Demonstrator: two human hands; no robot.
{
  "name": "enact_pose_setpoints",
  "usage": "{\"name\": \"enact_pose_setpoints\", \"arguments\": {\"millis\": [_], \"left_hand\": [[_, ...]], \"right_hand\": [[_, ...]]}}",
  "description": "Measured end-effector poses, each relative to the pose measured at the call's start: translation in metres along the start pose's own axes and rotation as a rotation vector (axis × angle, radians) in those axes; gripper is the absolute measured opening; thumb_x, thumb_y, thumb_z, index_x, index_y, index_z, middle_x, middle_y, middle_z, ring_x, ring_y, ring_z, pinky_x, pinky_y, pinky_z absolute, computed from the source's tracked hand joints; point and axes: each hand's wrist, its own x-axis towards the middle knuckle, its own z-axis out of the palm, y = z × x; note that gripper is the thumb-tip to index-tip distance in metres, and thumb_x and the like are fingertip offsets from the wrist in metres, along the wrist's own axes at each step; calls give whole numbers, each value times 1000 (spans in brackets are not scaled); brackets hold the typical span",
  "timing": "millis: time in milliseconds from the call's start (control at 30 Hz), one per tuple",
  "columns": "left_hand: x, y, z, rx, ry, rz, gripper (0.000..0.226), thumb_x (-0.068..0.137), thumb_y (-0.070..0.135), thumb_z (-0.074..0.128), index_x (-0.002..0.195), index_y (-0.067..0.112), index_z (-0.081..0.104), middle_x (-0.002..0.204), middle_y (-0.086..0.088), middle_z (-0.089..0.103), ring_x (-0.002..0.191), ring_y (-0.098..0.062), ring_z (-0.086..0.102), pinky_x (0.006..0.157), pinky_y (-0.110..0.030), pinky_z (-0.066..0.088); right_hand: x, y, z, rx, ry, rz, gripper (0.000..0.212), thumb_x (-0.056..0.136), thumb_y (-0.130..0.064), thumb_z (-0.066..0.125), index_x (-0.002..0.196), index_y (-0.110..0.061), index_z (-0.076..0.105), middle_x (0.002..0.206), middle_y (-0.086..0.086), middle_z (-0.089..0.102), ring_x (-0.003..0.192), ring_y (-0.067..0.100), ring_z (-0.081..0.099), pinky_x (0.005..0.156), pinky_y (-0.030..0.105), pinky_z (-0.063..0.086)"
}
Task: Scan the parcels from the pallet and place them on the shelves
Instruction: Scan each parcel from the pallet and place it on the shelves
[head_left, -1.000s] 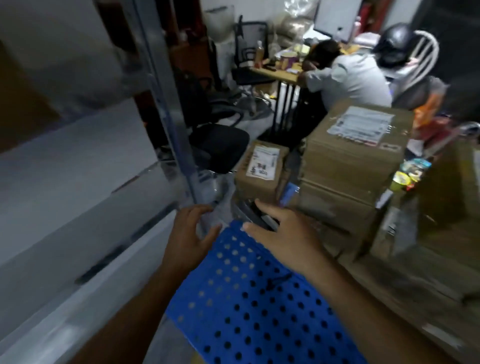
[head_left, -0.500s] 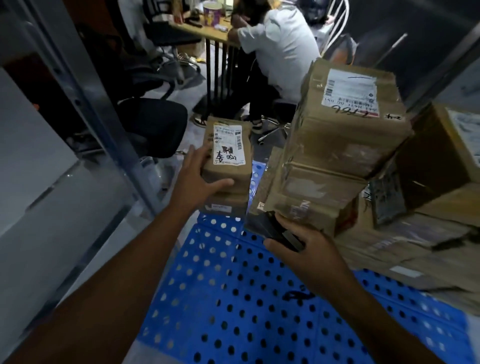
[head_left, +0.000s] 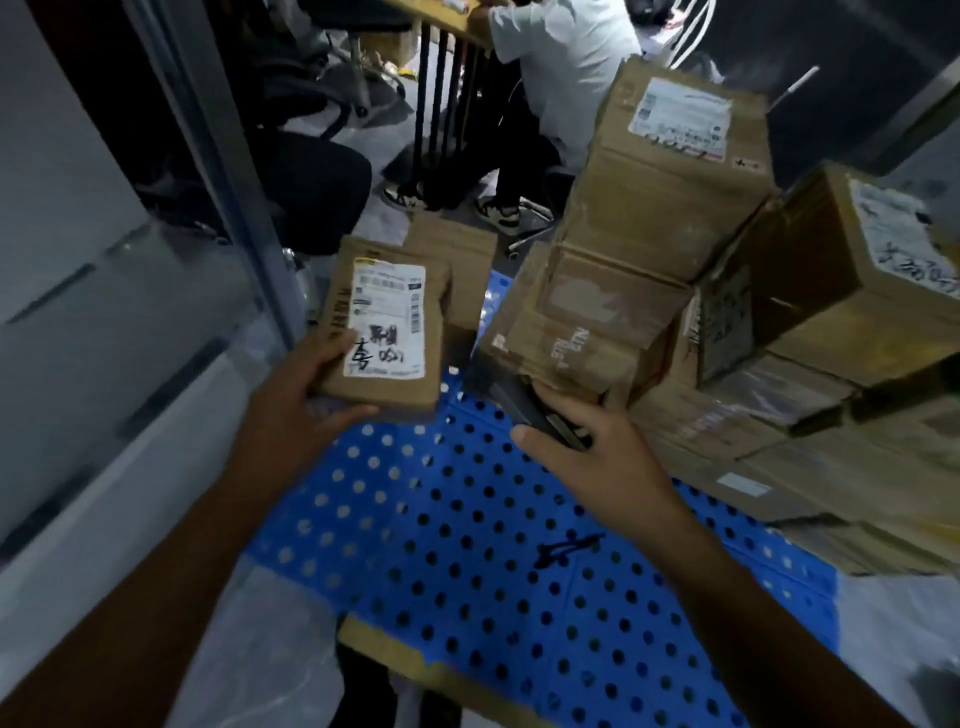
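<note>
left hand (head_left: 296, 410) grips small labelled parcel (head_left: 387, 332); right hand (head_left: 592, 462) holds black scanner (head_left: 511, 397) above blue pallet (head_left: 467, 545).

Beyond the stacked goods, a person in a white shirt (head_left: 566, 62) sat at a wooden surface (head_left: 441, 15) that stood on thin black legs (head_left: 441, 78). The person's black-and-white sneakers (head_left: 498, 215) rested on the pale floor (head_left: 395, 140), just beside the wheeled foot of a chair (head_left: 524, 236). A white slatted chair back (head_left: 691, 31) showed behind the person's shoulder. To the left stood a black office chair (head_left: 317, 192), its wide seat dark and unoccupied.
</note>
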Motion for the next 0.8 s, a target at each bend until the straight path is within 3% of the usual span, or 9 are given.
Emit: {"name": "enact_pose_setpoints", "arguments": {"millis": [100, 167, 200, 267, 333, 433, 500, 600, 800], "left_hand": [[-69, -2, -4, 56, -22, -3, 77, 73, 21, 82, 144, 28, 53, 150, 19, 47, 133, 5, 50, 107, -15, 43], [-109, -3, 10, 141, -20, -54, 74, 73, 21, 83, 141, 15, 56, 148, 6, 48, 132, 9, 47, 108, -10, 38], [-126, -5, 18, 191, -28, -63, 75, 73, 19, 84, 142, 10, 56, 149, -4, 49, 134, 1, 46, 110, -9, 35], [-154, -10, 33, 240, -60, -80, 79, 74, 14, 88, 145, 10, 54, 157, -12, 40, 139, -13, 44, 112, -16, 35], [-176, -15, 43, 306, -49, -95, 83, 75, 15, 89, 148, 20, 51, 161, -1, 29, 138, -13, 41, 107, -29, 43], [-199, -19, 55, 363, -10, -84, 87, 76, 19, 89, 148, 32, 42, 163, 1, 29, 133, -13, 43, 103, -33, 43], [-205, -18, 59, 403, -3, -81, 90, 76, 20, 89, 150, 33, 38, 164, -5, 31, 135, -15, 42, 101, -33, 42], [-206, -13, 62, 443, -13, -93, 94, 76, 19, 89, 151, 32, 34, 164, -12, 32, 138, -28, 46, 99, -34, 41], [-213, -5, 58, 485, -70, -11, 87, 77, 17, 88, 151, 29, 43, 166, -15, 27, 142, -36, 44, 104, -42, 46]], "right_hand": [[-10, 13, -6, -129, -150, -7, 76, 78, -69, 64, 147, -45, 44, 151, -28, 41, 137, 1, 42, 107, 25, 41], [-17, 18, -7, -264, -268, -34, 75, 77, -73, 61, 146, -51, 42, 150, -28, 42, 133, -1, 45, 92, 11, 42], [-19, 20, -5, -350, -305, -58, 73, 79, -73, 60, 147, -52, 40, 149, -26, 45, 129, 1, 49, 85, 9, 43], [-24, 25, -1, -572, -341, -109, 71, 87, -67, 59, 151, -48, 36, 138, -12, 56, 112, 13, 60, 83, 21, 51], [-29, 27, 4, -810, -377, -140, 72, 91, -65, 55, 155, -42, 30, 112, -6, 55, 90, 16, 58, 80, 38, 51], [-36, 27, 10, -1037, -391, -169, 69, 94, -63, 54, 155, -40, 32, 91, -11, 39, 78, 13, 47, 70, 37, 45], [-42, 28, 12, -1101, -388, -173, 67, 93, -64, 55, 153, -41, 34, 98, -10, 41, 89, 17, 49, 73, 35, 44], [-48, 33, 14, -1184, -377, -192, 67, 91, -67, 54, 152, -44, 36, 133, 2, 48, 118, 28, 52, 85, 43, 49], [-56, 34, 13, -1177, -322, -264, 68, 89, -68, 55, 151, -44, 38, 135, 6, 49, 116, 30, 54, 81, 44, 50]]}}
